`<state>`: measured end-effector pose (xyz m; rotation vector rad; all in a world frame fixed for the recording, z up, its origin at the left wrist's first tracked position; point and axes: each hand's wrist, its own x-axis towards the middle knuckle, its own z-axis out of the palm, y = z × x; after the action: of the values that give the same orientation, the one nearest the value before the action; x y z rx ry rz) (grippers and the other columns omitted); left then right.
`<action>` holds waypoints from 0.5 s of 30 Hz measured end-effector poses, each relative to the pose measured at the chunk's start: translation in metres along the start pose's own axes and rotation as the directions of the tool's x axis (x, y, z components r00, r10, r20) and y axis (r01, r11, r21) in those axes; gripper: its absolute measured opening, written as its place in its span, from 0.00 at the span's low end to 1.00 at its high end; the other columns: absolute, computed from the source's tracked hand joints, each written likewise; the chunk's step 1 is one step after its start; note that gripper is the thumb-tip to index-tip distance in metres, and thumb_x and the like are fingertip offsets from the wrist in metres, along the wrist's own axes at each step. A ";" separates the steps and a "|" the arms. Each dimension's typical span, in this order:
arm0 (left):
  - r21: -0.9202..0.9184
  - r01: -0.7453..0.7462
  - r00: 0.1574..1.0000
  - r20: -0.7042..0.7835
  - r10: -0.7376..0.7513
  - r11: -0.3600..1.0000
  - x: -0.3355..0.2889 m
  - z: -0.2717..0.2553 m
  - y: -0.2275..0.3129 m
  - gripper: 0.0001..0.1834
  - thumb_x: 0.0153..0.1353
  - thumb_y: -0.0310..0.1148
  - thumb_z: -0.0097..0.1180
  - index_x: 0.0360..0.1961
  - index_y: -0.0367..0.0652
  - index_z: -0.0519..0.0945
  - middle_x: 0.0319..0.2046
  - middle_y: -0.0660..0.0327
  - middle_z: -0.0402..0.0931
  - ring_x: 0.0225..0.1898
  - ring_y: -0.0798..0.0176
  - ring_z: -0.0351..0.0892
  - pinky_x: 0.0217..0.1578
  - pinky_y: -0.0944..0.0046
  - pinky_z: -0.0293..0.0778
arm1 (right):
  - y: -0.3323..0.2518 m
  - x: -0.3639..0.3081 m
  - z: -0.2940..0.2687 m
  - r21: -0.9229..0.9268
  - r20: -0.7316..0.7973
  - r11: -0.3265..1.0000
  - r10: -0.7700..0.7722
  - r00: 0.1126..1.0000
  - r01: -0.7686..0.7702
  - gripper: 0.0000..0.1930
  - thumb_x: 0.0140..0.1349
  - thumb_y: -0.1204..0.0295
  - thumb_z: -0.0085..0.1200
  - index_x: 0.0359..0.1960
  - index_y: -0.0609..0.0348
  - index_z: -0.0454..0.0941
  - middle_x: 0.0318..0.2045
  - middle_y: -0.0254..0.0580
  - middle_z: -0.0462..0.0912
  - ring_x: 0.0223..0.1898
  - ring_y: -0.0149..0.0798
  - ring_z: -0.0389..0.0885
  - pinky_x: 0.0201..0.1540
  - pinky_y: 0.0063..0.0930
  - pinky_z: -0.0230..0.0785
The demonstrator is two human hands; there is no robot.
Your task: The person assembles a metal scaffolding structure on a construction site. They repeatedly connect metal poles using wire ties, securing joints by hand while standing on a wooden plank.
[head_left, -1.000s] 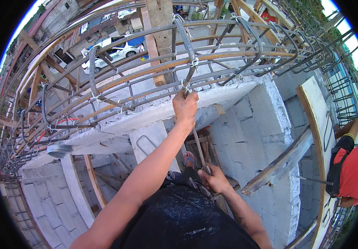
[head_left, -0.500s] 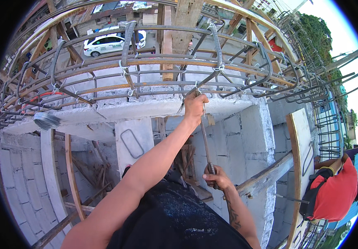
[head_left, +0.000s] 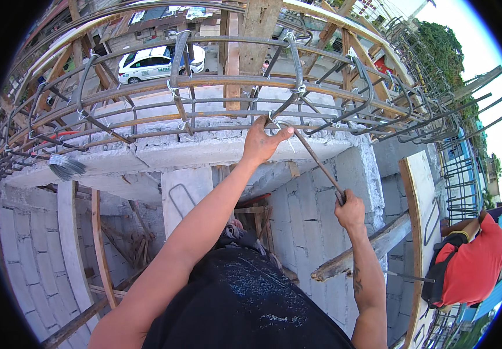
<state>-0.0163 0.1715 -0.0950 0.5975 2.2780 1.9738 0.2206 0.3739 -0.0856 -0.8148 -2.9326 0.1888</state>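
Observation:
A long steel rod (head_left: 319,163) slants from my right hand up to the rebar cage (head_left: 216,82). My right hand (head_left: 351,210) is closed around the rod's lower end. At the cage's lower bar, my left hand (head_left: 261,142) is around the rod's curved upper end, its thumb against the rod and its other fingers partly hidden. Beside those fingers, a pale tie wire (head_left: 272,118) loops round a crossing of bars, and a loose wire tail hangs below. Bent steel stirrups (head_left: 297,58) with similar ties stand along the cage.
A bundle of tie wire (head_left: 66,167) lies on the concrete ledge (head_left: 175,152) at left. A loose stirrup (head_left: 181,199) rests on a pale board below. Right of me are a timber beam (head_left: 361,247), an upright board (head_left: 418,215) and a person in red (head_left: 473,264). Block walls drop below the ledge.
My right hand has moved up and to the right, swinging the rod's lower end outward. My left hand has shifted slightly left, its thumb now stretched out along the rod's top.

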 end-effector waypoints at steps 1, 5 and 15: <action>-0.046 0.029 0.999 0.034 -0.027 0.999 0.000 -0.002 -0.002 0.50 0.42 0.66 0.62 0.47 0.24 0.73 0.48 0.38 0.71 0.52 0.43 0.70 0.54 0.55 0.65 | 0.003 0.004 -0.002 -0.004 -0.019 0.999 -0.035 0.999 0.035 0.10 0.49 0.70 0.57 0.28 0.61 0.70 0.22 0.55 0.79 0.28 0.57 0.79 0.33 0.48 0.71; -0.034 -0.008 1.000 0.012 0.009 0.999 -0.002 -0.001 -0.008 0.48 0.41 0.66 0.63 0.45 0.26 0.73 0.41 0.42 0.74 0.45 0.46 0.74 0.47 0.56 0.68 | 0.002 0.004 -0.001 -0.008 -0.051 0.999 -0.034 0.998 0.034 0.11 0.48 0.71 0.57 0.28 0.61 0.68 0.22 0.55 0.78 0.27 0.59 0.78 0.32 0.49 0.70; 0.095 0.034 0.986 0.158 -0.049 0.995 -0.003 -0.014 -0.002 0.56 0.36 0.65 0.67 0.54 0.25 0.67 0.50 0.37 0.69 0.57 0.39 0.66 0.57 0.53 0.63 | 0.032 -0.024 -0.002 0.081 0.423 0.991 0.064 0.904 -0.108 0.18 0.40 0.68 0.65 0.22 0.69 0.70 0.21 0.57 0.76 0.26 0.58 0.74 0.31 0.45 0.64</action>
<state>-0.0183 0.1576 -0.0952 0.6837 2.2735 1.7426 0.2579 0.3890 -0.0892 -0.9990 -3.2425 0.5875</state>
